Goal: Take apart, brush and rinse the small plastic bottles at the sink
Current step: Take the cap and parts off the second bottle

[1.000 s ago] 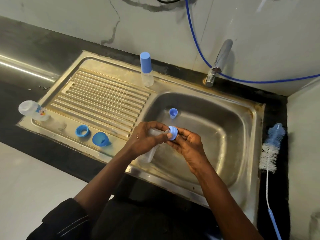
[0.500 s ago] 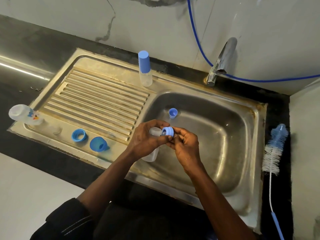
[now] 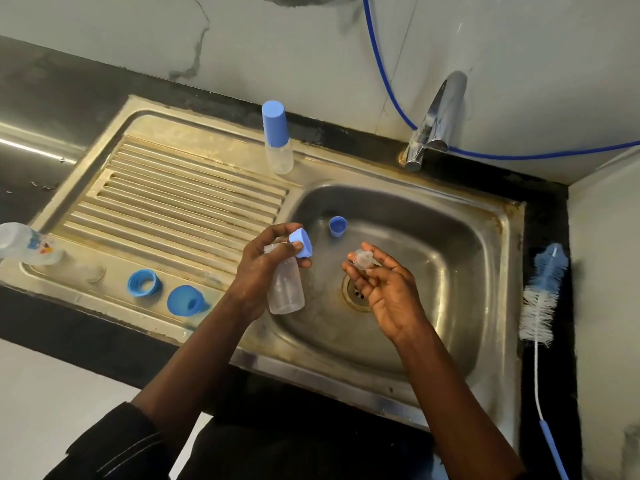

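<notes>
Left hand [image 3: 263, 268] curled round the small clear bottle [image 3: 285, 291], fingers and thumb up near its neck, held over the nine o'clock side of the sink [image 3: 467, 271]; blue collar [image 3: 302, 245] sits tilted at the bottle's mouth, threaded or loose I cannot tell. Right hand [image 3: 384, 292] at three o'clock of the left, apart from it, fingertips pinching the clear teat [image 3: 362, 259] above the drain [image 3: 356, 293].

Handling, my judgement: bottle looks empty, thin-walled, light, likely slick if wet; best gripped round the body so the collar can be turned freely. Teat looks soft and collapsible; hold by its flat base rim, not the tip. Collar looks stiff; take it by the edge.

Small blue cap [image 3: 337, 226] in the basin, eleven o'clock of the drain. Drainboard, nine o'clock: blue ring [image 3: 143, 282], blue cover [image 3: 187, 301], a lying bottle [image 3: 24, 242] farthest out. Bottle brush [image 3: 543, 296] on the counter at three o'clock. Capped bottle [image 3: 277, 140] upright on the back rim, eleven o'clock; tap [image 3: 436, 116] at one.
</notes>
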